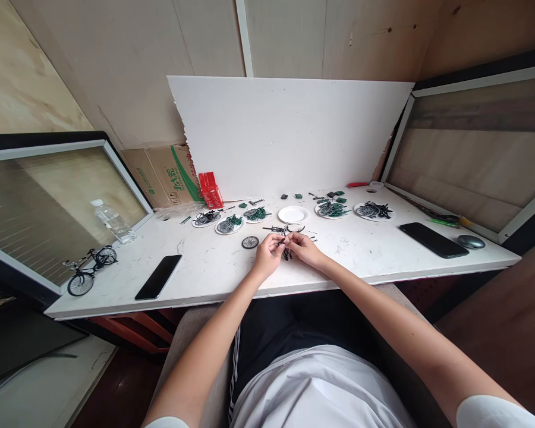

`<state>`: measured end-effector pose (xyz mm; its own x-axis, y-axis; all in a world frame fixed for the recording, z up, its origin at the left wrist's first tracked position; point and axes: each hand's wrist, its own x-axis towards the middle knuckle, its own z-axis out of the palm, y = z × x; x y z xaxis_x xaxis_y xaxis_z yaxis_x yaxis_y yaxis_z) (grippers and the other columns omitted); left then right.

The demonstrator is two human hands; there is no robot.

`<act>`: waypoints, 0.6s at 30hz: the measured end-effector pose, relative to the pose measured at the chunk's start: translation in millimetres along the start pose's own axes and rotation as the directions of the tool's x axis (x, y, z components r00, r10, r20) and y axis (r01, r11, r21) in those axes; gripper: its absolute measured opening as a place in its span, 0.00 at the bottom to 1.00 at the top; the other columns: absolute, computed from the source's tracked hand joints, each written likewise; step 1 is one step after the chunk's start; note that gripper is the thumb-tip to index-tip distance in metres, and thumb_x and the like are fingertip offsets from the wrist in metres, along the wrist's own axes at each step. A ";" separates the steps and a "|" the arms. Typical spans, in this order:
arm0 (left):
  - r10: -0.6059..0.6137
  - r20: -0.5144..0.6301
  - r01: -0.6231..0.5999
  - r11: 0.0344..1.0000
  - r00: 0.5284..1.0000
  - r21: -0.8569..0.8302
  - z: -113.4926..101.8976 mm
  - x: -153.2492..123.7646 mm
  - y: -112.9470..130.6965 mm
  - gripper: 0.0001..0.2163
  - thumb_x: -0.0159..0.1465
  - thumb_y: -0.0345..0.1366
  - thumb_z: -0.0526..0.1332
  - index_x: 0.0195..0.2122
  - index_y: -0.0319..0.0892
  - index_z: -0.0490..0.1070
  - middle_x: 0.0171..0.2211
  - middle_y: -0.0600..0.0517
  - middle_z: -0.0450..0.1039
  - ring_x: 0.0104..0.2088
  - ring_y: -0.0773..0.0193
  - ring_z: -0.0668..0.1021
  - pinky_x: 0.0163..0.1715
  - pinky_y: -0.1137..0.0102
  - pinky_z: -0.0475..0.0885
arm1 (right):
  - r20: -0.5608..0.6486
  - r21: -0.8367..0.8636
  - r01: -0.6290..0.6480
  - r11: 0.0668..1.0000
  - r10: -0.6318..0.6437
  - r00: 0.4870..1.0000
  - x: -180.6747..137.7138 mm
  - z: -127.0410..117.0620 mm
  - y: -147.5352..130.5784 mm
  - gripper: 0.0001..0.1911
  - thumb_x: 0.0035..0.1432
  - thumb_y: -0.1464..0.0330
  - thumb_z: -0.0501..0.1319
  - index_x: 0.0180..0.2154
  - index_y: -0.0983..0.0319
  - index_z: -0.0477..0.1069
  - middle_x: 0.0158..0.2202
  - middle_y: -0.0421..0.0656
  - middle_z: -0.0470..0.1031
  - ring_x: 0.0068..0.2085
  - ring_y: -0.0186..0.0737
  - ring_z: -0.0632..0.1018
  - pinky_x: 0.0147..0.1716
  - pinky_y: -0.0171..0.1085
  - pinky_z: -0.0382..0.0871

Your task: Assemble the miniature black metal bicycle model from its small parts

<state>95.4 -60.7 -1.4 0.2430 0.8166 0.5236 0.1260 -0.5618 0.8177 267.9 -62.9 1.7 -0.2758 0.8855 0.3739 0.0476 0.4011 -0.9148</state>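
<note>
At the middle of the table's front, my left hand (270,252) and my right hand (304,248) meet with fingertips pinched together. Between them is a small black model bicycle part (288,254), its thin ends showing below the fingers; most of it is covered. Just beyond the fingertips lie more thin black parts (274,229), one of them curved. A toy-sized spoked wheel (250,242) rests flat to the left of my left hand. A few tiny dark pieces (313,239) lie beside my right hand.
Paper plates of black, green and grey parts (229,224) (374,211) line the back, around a bare white plate (293,214). A finished model bicycle (91,268), a bottle (112,221) and a phone (158,277) are left; another phone (433,239) and a mouse (471,241) are right.
</note>
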 end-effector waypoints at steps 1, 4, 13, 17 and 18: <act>0.001 -0.001 -0.001 1.000 1.000 -0.001 0.0 0.0 -0.1 0.06 0.67 0.34 0.64 0.44 0.42 0.70 0.46 0.43 0.79 0.46 0.57 0.83 0.50 0.61 0.79 | 0.000 -0.002 0.003 1.000 -0.003 1.000 0.2 0.0 0.7 0.22 0.62 0.47 0.62 0.36 0.60 0.68 0.29 0.38 0.67 0.28 0.34 0.65 0.29 0.36 0.60; -0.001 -0.001 0.001 1.000 1.000 0.002 -0.1 0.1 0.0 0.07 0.67 0.35 0.64 0.44 0.42 0.70 0.46 0.43 0.79 0.46 0.57 0.83 0.50 0.61 0.79 | -0.002 -0.007 0.011 1.000 -0.011 1.000 0.7 0.0 2.3 0.22 0.62 0.47 0.62 0.36 0.60 0.68 0.28 0.38 0.66 0.28 0.35 0.65 0.29 0.36 0.60; 0.005 0.014 -0.005 1.000 1.000 0.005 -0.7 0.1 2.1 0.06 0.67 0.35 0.64 0.44 0.42 0.70 0.45 0.42 0.80 0.46 0.57 0.83 0.50 0.60 0.79 | 0.001 -0.017 0.018 1.000 -0.018 1.000 0.0 0.0 1.2 0.22 0.62 0.47 0.61 0.35 0.60 0.68 0.27 0.37 0.65 0.27 0.35 0.64 0.30 0.37 0.58; 0.004 0.012 -0.004 1.000 1.000 0.008 -0.5 0.1 2.0 0.06 0.67 0.35 0.64 0.44 0.42 0.70 0.45 0.43 0.80 0.46 0.57 0.83 0.50 0.61 0.80 | 0.003 -0.026 0.011 1.000 -0.011 1.000 -0.3 0.1 0.4 0.22 0.63 0.47 0.61 0.36 0.60 0.68 0.28 0.37 0.66 0.27 0.35 0.64 0.29 0.37 0.58; 0.003 0.013 -0.003 1.000 1.000 0.010 -0.5 0.1 1.7 0.06 0.67 0.35 0.64 0.44 0.42 0.70 0.45 0.43 0.80 0.46 0.57 0.83 0.49 0.61 0.80 | 0.002 -0.031 0.009 0.999 -0.009 1.000 -0.3 0.1 0.4 0.22 0.63 0.46 0.61 0.36 0.60 0.68 0.28 0.37 0.66 0.27 0.35 0.64 0.29 0.37 0.58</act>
<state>95.2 -61.5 0.2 0.2558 0.8133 0.5226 0.1352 -0.5654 0.8136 268.0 -63.1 1.2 -0.2779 0.8814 0.3821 0.0744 0.4163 -0.9062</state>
